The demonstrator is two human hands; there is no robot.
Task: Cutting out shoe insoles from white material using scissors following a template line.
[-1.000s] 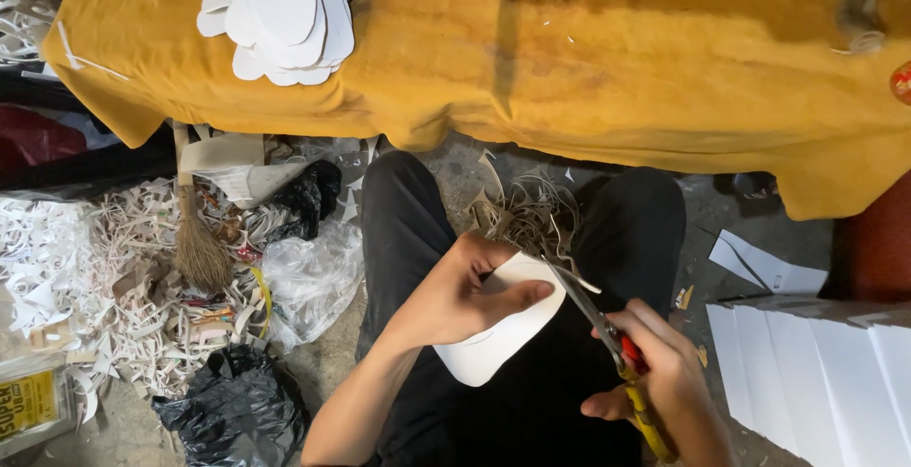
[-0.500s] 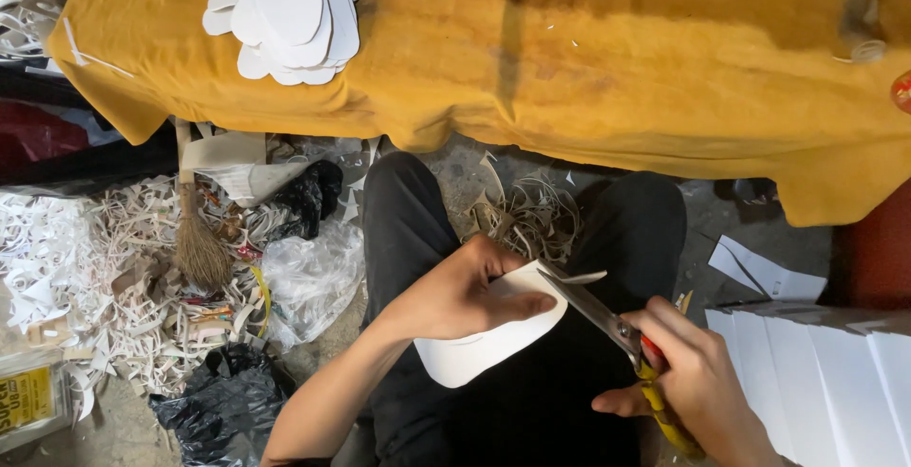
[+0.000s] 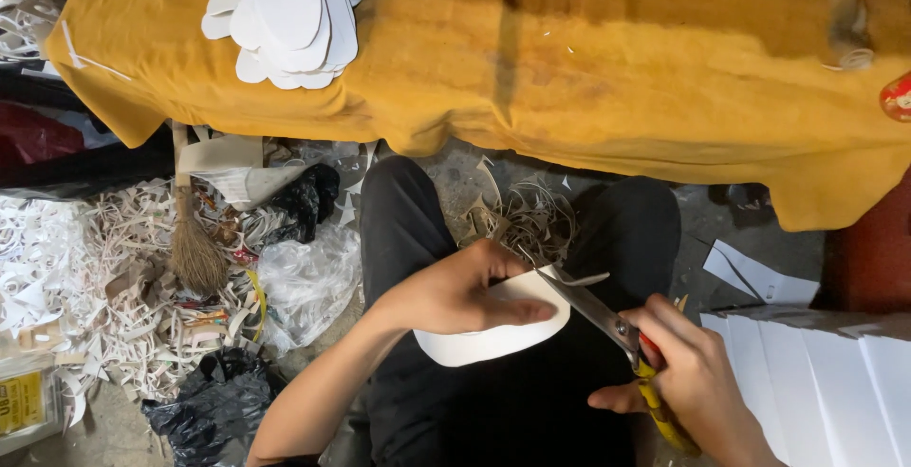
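Note:
My left hand (image 3: 465, 289) grips a white insole-shaped cutout (image 3: 493, 336) over my lap, thumb laid along its top. My right hand (image 3: 688, 386) holds yellow-handled scissors (image 3: 607, 320) whose blades bite into the cutout's upper right edge, where a thin white sliver sticks out. I sit in black trousers (image 3: 408, 215) with knees apart.
A stack of finished white insole shapes (image 3: 289, 16) lies on the mustard-yellow cloth (image 3: 607, 68) ahead. White sheets (image 3: 826, 382) are stacked at my right. Paper scraps (image 3: 104, 277), a small broom (image 3: 190, 239), clear and black plastic bags (image 3: 204, 410) litter the floor at left.
My left hand has turned the cutout and moved it slightly right. The scissors have advanced along its upper edge, and my right hand has shifted right and down.

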